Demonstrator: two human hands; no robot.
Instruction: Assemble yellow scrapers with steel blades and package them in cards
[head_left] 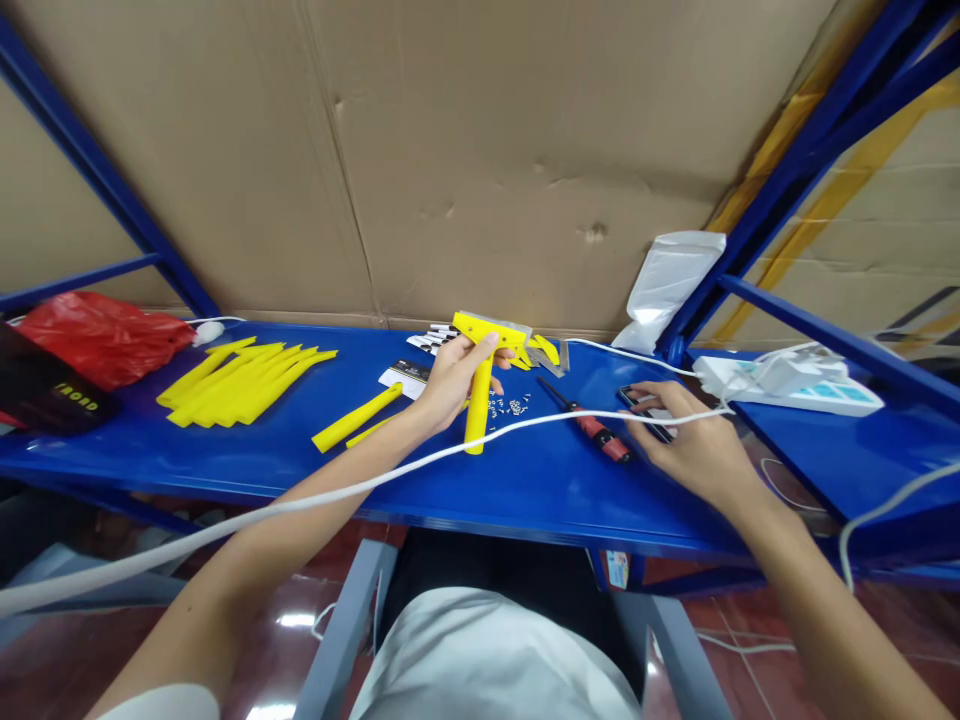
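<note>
In the head view my left hand (450, 375) is closed around a yellow T-shaped scraper (478, 405), its handle pointing toward me and a grey strip along its head. My right hand (694, 440) has its fingers and thumb around a dark phone (660, 428) lying on the table. Just left of it lies a red and black screwdriver (600, 435). Small metal screws and nuts (516, 407) are scattered near the scraper. Behind it are yellow head pieces (544, 350) and grey metal blades (564, 357).
Yellow handles (232, 390) lie piled at the left, beside a red plastic bag (112, 335). A loose yellow handle (356, 418) is near a black and white card (405, 377). A white cable (360, 487) crosses before my arms. A power strip (787, 385) sits right.
</note>
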